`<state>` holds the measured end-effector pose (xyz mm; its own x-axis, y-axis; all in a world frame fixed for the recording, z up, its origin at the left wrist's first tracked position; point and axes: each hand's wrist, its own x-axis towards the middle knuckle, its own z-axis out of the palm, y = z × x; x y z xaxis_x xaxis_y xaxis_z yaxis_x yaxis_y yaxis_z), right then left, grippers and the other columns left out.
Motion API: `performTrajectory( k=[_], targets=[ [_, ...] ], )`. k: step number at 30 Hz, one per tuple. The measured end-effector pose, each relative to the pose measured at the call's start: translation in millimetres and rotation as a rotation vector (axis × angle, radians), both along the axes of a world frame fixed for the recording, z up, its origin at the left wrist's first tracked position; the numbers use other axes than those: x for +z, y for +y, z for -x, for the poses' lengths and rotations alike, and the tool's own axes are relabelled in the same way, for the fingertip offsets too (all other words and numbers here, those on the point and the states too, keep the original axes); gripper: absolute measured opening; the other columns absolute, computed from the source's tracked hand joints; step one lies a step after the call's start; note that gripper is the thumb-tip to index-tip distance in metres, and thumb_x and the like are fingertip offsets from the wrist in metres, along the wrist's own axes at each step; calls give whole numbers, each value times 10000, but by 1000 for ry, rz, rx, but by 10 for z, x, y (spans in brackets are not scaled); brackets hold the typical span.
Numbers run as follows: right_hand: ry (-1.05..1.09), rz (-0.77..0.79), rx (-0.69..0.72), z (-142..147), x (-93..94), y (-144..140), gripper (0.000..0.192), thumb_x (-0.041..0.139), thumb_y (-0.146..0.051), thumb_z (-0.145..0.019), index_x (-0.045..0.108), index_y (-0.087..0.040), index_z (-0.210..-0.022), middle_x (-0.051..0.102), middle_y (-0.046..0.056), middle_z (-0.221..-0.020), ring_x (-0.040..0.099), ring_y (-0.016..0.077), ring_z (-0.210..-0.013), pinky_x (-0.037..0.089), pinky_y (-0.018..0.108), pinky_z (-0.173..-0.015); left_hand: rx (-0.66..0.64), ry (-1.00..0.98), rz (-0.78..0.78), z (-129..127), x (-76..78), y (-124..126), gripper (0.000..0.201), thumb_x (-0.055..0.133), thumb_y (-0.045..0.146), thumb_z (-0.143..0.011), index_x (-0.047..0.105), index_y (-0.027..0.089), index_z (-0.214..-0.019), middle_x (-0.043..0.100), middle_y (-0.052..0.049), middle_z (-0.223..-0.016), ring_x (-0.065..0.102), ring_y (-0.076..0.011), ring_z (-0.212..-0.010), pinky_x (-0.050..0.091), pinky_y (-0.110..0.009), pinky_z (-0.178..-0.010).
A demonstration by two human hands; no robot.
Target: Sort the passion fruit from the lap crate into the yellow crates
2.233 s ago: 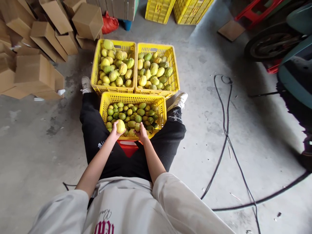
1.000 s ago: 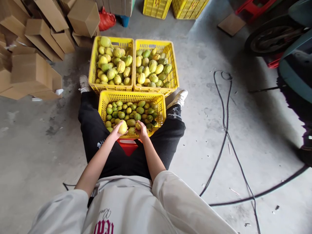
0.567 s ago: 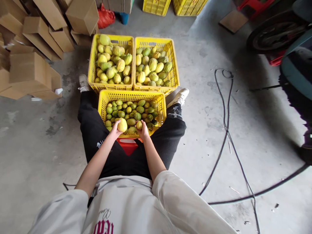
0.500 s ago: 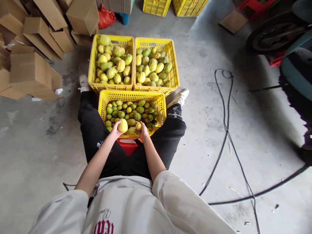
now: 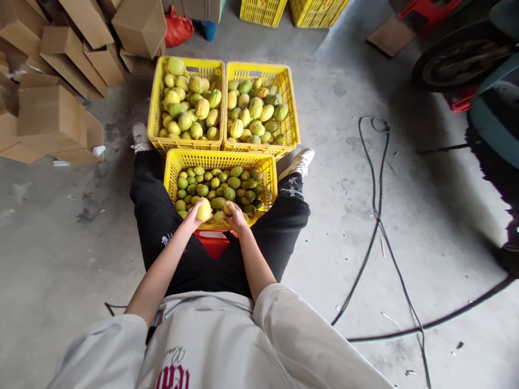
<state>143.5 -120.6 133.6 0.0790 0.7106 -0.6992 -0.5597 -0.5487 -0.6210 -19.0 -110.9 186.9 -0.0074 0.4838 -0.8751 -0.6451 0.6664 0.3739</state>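
Since half a second ago the right hand (image 5: 236, 216) has lowered its small yellow fruit (image 5: 228, 207), fingers curled over it, onto the pile at the near edge of the nearest crate (image 5: 221, 159), while the left hand (image 5: 193, 217) still cups the large yellow fruit (image 5: 203, 210) there.

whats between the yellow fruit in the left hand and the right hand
In the head view, only a narrow stretch of the near crate: a green fruit and a paler one below it lie between the yellow fruit in the left hand and the right hand.
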Motion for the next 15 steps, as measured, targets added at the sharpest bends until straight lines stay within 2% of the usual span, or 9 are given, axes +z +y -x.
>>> performTrajectory(
  k=[4, 6, 10, 15],
  targets=[
    [75, -2, -56, -14, -2, 26, 320, 766, -383, -643, 684, -214, -903, 675, -16, -818, 642, 147, -731, 494, 224, -617, 79, 20, 21, 6, 16, 8, 234, 681, 315, -872, 635, 188, -1063, 667, -22, -821, 670, -155, -694, 608, -291, -726],
    [96, 12, -57, -7, 2, 41, 280, 719, -408, -702, 676, -219, -904, 671, -13, -782, 640, 153, -697, 500, 241, -611, 64, 0, 27, 18, 19, 14, 250, 617, 360, -911, 637, 174, -1075, 669, -38, -807, 670, -169, -685, 604, -299, -701],
    [147, 39, -41, 16, 16, 65, 257, 618, -466, -830, 653, -226, -914, 654, -6, -694, 635, 166, -654, 493, 256, -586, 10, -106, 57, 36, 15, 25, 412, 474, 467, -959, 648, 133, -1126, 686, -94, -787, 685, -223, -698, 595, -340, -654],
    [137, 29, -50, -1, 28, 85, 272, 553, -471, -893, 658, -221, -873, 666, 4, -697, 634, 165, -689, 440, 228, -514, -9, -129, 67, 42, 8, 33, 451, 392, 450, -977, 642, 118, -1152, 703, -120, -789, 706, -257, -723, 586, -356, -615]
  ],
)
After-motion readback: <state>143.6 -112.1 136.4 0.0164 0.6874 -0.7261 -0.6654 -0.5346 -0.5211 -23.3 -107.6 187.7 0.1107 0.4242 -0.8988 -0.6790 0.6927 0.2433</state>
